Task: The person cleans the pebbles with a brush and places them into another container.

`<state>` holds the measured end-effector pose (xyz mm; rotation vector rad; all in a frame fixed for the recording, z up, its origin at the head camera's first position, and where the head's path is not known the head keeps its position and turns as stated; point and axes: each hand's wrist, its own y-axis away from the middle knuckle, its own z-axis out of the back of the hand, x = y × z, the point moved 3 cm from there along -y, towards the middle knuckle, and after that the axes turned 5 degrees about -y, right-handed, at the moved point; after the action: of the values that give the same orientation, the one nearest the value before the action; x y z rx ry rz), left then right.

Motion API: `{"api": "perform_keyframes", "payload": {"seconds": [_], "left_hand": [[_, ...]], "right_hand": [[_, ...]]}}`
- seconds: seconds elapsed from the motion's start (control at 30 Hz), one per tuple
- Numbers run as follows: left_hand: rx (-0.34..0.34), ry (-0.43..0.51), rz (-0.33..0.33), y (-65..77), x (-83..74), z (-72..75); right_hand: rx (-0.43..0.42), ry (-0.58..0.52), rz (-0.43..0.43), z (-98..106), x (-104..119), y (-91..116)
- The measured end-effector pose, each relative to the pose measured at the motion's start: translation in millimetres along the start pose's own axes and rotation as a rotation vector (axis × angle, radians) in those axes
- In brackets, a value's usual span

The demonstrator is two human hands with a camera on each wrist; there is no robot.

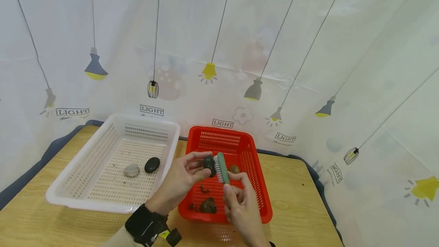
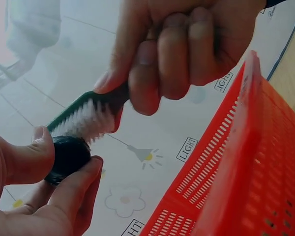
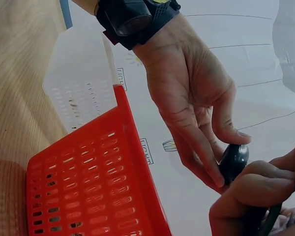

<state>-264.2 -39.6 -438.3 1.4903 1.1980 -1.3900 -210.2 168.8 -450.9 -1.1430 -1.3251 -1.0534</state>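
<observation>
Above the red basket (image 1: 259, 186), my left hand (image 1: 183, 178) pinches a dark, shiny stone (image 1: 209, 166) between thumb and fingers. My right hand (image 1: 243, 205) grips a green brush (image 1: 223, 167) by its lower end. The brush's white bristles (image 2: 88, 120) touch the stone in the left wrist view. In the right wrist view the left hand's thumb and fingers hold the stone (image 3: 234, 163) at its edges, and the right hand hides most of the brush. Inside the red basket lie a brown stone (image 1: 208, 205) near the front and another brown stone (image 1: 234, 169) farther back.
A white basket (image 1: 55, 193) stands to the left, holding a pale stone (image 1: 132, 170) and a black oval stone (image 1: 152, 165). Small brown bits (image 1: 204, 189) lie in the red basket. Both baskets stand on a wooden table (image 1: 291, 201), with a printed white sheet (image 1: 205, 18) behind.
</observation>
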Motion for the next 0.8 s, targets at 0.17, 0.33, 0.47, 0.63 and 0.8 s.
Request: {"api": "perform_keyframes", "payload": {"seconds": [0.17,0.33,0.47,0.63,0.8], "left_hand": [[0.020,0.000,-0.003,0.2,1.6,-1.4],[-0.032,0.046,0.007,1.6,-0.9,1.1],[-0.010,0.036,0.015,0.2,1.4,-2.1],[0.063,0.002,0.007,-0.8,5.5,-6.9],[0.023,0.024,0.013,-0.6,2.3,-2.6]], "right_hand": [[-0.027,0.025,-0.013,4.6,1.2,-1.4],[-0.005,0.020,-0.026,4.9,1.4,0.3],[0.031,0.005,0.010,1.4,1.7,1.5],[0.007,0.028,0.020,2.1,2.1,-0.5],[-0.025,0.053,-0.017,6.2,2.2,-4.0]]}}
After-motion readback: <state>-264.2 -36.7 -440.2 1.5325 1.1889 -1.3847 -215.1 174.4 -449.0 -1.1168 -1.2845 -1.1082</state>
